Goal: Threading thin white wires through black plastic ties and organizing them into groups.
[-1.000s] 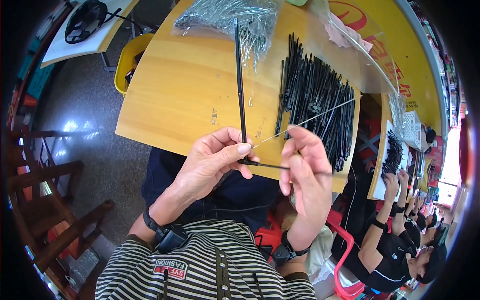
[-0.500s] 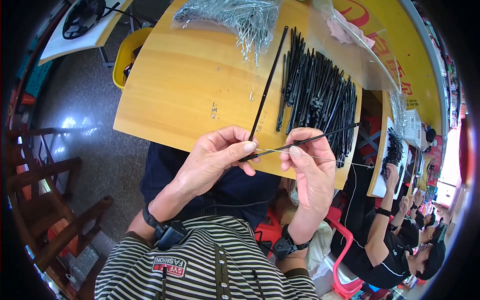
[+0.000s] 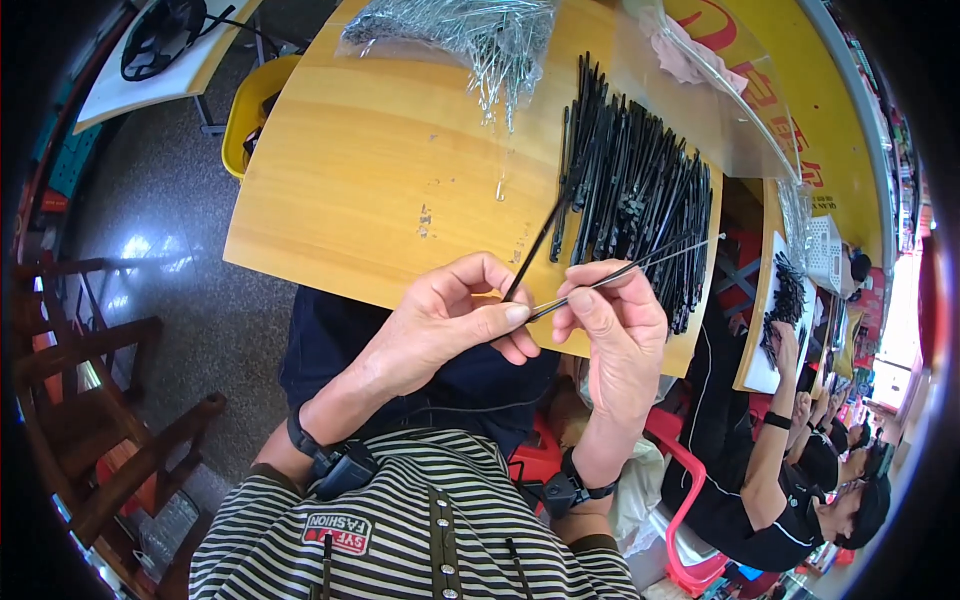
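The wire (image 3: 704, 244) poked away from the right stick (image 3: 634, 267), then crossed it; now it lies close beside it. The left stick (image 3: 535, 246) pointed nearly straight ahead; now it slants toward the pile (image 3: 640, 185).

held rods (image 3: 537, 247) partly hidden, bag (image 3: 420, 25) cropped

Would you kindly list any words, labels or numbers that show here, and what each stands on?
Wording left uncopied:
Red-and-white patch on the striped shirt: lettering, upside down in this view.
Yellow panel: large red characters, with smaller dark print lower down.
Co-worker's black shirt: small pale mark, too small to read.
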### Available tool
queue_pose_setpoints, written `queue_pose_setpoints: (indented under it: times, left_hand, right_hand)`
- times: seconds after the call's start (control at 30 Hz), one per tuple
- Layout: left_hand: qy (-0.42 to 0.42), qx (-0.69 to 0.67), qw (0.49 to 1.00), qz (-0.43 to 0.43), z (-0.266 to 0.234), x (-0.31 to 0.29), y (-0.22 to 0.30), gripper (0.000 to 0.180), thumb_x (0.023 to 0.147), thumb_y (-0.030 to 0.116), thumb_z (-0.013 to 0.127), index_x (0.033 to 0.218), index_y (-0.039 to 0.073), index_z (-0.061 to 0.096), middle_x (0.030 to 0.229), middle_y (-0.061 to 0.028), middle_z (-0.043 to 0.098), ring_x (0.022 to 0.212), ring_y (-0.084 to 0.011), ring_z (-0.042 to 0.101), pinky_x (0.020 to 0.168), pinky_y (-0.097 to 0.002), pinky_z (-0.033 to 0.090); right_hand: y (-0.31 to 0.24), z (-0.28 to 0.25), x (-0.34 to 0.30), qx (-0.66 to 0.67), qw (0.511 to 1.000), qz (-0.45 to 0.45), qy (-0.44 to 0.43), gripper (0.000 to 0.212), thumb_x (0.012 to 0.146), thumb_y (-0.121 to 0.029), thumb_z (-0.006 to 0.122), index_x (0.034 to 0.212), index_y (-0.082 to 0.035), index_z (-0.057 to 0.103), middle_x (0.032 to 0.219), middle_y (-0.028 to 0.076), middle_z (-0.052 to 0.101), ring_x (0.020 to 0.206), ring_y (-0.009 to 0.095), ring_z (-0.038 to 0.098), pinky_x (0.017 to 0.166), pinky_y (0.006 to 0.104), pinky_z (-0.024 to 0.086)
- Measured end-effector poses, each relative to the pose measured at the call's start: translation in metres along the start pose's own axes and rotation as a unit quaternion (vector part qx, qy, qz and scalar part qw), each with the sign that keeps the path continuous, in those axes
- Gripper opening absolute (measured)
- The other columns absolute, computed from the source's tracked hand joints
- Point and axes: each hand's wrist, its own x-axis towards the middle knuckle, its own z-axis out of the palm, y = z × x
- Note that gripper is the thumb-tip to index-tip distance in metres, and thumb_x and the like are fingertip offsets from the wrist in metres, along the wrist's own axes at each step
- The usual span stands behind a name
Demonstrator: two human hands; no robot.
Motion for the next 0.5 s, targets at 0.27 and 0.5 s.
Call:
queue_pose_setpoints:
  times: [0.27,0.5]
  left_hand:
    - [0.020,0.059,0.998,-0.003,0.006,0.005,0.006,0.013,0.085,0.011,0.060,0.090,0.004,0.050,0.081,-0.0016,0.057,0.060,-0.0052,0.052,0.050,-0.0163,0.040]
    - [0.048,0.091,0.993,0.051,0.007,0.006,0.003,0.016,0.085,0.012,0.061,0.095,0.003,0.054,0.082,0.0015,0.056,0.062,-0.0027,0.047,0.054,-0.0161,0.038]
  right_hand:
    - [-0.001,0.007,0.003,0.000,1.000,0.005,-0.016,0.022,0.083,-0.006,0.061,0.102,0.004,0.055,0.085,0.008,0.060,0.069,0.011,0.057,0.061,0.0219,0.048]
    - [0.002,0.009,0.005,-0.022,1.000,-0.009,0.004,0.016,0.085,-0.006,0.058,0.097,0.003,0.054,0.086,0.007,0.059,0.073,0.011,0.058,0.062,0.0228,0.049]
